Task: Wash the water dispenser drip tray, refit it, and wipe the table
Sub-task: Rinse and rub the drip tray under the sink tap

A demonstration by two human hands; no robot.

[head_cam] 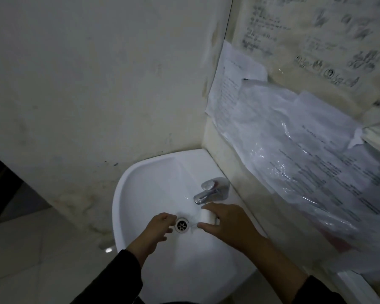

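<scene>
White object over porcelain sink

Wall writing: dark handwritten lines and drawn marks, blurred, no word legible.
Paper sheets: printed text under clear plastic, too small and blurred to read.
Tap: no marking legible.

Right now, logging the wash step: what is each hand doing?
Left hand: partly curled beside the drain, holding nothing that shows.
Right hand: closed on a small white piece under the tap.
</scene>
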